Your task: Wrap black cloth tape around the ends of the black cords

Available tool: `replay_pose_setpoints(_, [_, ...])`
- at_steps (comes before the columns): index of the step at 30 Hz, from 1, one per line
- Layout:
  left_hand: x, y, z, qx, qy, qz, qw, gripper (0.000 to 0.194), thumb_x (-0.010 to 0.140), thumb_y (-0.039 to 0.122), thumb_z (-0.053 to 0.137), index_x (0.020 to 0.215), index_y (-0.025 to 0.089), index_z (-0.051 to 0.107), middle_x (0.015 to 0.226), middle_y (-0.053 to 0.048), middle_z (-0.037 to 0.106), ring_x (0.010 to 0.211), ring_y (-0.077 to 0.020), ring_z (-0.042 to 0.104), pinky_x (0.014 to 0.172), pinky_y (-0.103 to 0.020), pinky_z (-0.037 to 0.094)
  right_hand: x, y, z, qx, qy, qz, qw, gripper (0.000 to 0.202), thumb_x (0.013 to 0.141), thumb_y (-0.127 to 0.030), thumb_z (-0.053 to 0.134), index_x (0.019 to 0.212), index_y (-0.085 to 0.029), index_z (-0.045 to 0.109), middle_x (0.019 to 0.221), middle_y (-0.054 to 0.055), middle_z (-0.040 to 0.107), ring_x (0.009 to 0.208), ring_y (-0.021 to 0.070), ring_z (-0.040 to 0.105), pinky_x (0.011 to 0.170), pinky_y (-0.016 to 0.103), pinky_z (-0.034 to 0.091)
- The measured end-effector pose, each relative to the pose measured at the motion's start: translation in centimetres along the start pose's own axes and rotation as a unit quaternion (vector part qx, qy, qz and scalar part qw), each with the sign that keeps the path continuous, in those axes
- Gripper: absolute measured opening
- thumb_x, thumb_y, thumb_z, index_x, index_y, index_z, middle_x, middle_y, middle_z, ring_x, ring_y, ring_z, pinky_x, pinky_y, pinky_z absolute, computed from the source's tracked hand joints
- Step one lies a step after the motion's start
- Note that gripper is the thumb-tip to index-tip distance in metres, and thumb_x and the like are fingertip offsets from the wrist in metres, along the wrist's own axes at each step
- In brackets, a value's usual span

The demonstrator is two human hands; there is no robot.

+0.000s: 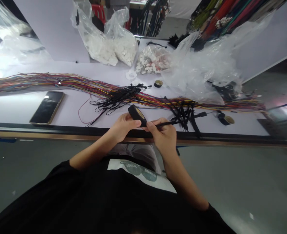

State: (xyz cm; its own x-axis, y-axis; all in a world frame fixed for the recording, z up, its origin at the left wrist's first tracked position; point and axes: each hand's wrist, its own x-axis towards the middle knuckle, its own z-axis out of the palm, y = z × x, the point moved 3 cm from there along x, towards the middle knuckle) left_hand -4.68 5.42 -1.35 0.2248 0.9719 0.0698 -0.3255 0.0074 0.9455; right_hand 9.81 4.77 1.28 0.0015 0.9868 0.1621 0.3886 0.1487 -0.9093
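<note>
My left hand (123, 127) is closed on a roll of black tape (135, 113), thumb on its near edge, above the front edge of the table. Close beside it, my right hand (165, 134) pinches a thin black taped cable (167, 123) that runs off to the right. The two hands almost meet at the tape roll. Just right of my right hand lies a pile of short black taped cables (184, 114). Behind the tape roll, a bunch of thin black wires (120, 96) with small connectors rests on a long bundle of coloured wires (85, 84).
A phone (47, 108) lies at the left. Two more tape rolls (158, 84) (226, 119) sit behind and to the right. Clear bags of white connectors (125, 48) stand at the back, with crumpled plastic (202, 71) beside them. A dark strip (60, 127) lines the table's front edge.
</note>
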Motion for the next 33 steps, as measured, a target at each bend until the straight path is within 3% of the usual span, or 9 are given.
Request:
replay_pose_setpoints(3, [-1.5,1.0,0.2,0.147,0.018,0.111,0.983,0.052,0.061,0.041,0.075,0.102,0.015,0.057,0.099,-0.008,0.066,0.095,-0.0224,0.062,0.086,-0.037,0.050,0.4,1.2,-0.1,0.076,0.029,0.039,0.996,0.024,0.071,-0.041,0.063,0.062,-0.021,0.053,0.054,-0.002,0.064,0.054,0.0162,0.062,0.056,0.028,0.047])
replay_pose_setpoints(6, [-2.7,1.1,0.7,0.316,-0.086,0.221,0.919,0.070,0.055,0.043,0.079,0.114,0.016,0.053,0.115,-0.013,0.061,0.115,-0.0290,0.053,0.097,-0.044,0.044,0.9,1.7,-0.5,0.069,0.044,0.023,0.996,0.026,0.069,-0.040,0.066,0.058,-0.020,0.053,0.052,-0.004,0.061,0.050,0.0132,0.057,0.054,0.026,0.044])
replay_pose_setpoints(8, [-3.1,0.8,1.0,0.367,-0.139,0.286,0.874,0.064,0.060,0.046,0.076,0.114,0.018,0.053,0.118,-0.013,0.061,0.119,-0.0287,0.050,0.099,-0.044,0.042,1.1,1.6,-0.7,0.036,0.036,0.007,0.999,0.024,0.068,-0.038,0.067,0.058,-0.020,0.056,0.053,-0.004,0.060,0.052,0.0125,0.056,0.056,0.026,0.042])
replay_pose_setpoints(10, [-2.9,0.7,0.8,0.388,-0.102,0.313,0.861,0.042,0.075,0.040,0.065,0.109,0.018,0.055,0.111,-0.011,0.064,0.110,-0.0231,0.057,0.093,-0.038,0.046,1.1,1.3,-0.7,0.028,0.015,-0.001,1.000,0.022,0.067,-0.037,0.067,0.059,-0.019,0.058,0.056,-0.003,0.062,0.055,0.0130,0.057,0.058,0.027,0.042])
replay_pose_setpoints(14, [-1.8,1.3,0.6,0.438,0.040,0.256,0.861,0.016,0.083,0.026,0.056,0.096,0.017,0.057,0.087,-0.004,0.065,0.076,-0.0121,0.060,0.069,-0.024,0.047,0.9,0.3,-0.5,0.079,-0.026,-0.027,0.996,0.021,0.068,-0.034,0.068,0.060,-0.020,0.055,0.068,-0.001,0.067,0.068,0.0154,0.063,0.068,0.030,0.046])
replay_pose_setpoints(20, [-0.8,1.9,1.5,0.516,0.023,0.205,0.831,0.008,0.079,0.023,0.059,0.076,0.016,0.057,0.073,-0.001,0.060,0.066,-0.0116,0.054,0.062,-0.023,0.041,0.6,-0.3,-0.2,0.071,0.006,-0.100,0.992,0.021,0.070,-0.027,0.067,0.060,-0.020,0.050,0.076,-0.001,0.064,0.076,0.0144,0.061,0.075,0.031,0.044])
replay_pose_setpoints(26, [-0.6,1.8,1.5,0.597,0.040,0.213,0.773,0.017,0.085,0.026,0.051,0.076,0.016,0.061,0.080,-0.006,0.063,0.075,-0.0171,0.055,0.068,-0.029,0.041,0.3,1.1,1.4,0.116,0.032,-0.056,0.991,0.021,0.074,-0.033,0.063,0.063,-0.020,0.050,0.073,-0.002,0.061,0.070,0.0129,0.057,0.069,0.029,0.044])
replay_pose_setpoints(29, [-0.4,2.0,1.0,0.570,0.050,0.178,0.800,0.016,0.083,0.023,0.053,0.072,0.016,0.063,0.075,-0.005,0.065,0.073,-0.0165,0.056,0.069,-0.028,0.041,0.6,0.9,1.4,0.091,0.016,-0.047,0.995,0.022,0.076,-0.038,0.060,0.065,-0.020,0.052,0.077,0.000,0.061,0.073,0.0138,0.057,0.071,0.030,0.044])
replay_pose_setpoints(33, [0.0,2.3,0.1,0.436,0.070,0.088,0.893,0.009,0.076,0.019,0.060,0.070,0.016,0.066,0.069,-0.001,0.066,0.067,-0.0128,0.057,0.064,-0.024,0.041,0.7,-0.6,0.8,-0.053,-0.078,-0.112,0.989,0.015,0.076,-0.036,0.059,0.078,-0.021,0.059,0.081,0.001,0.061,0.076,0.0160,0.057,0.074,0.032,0.046])
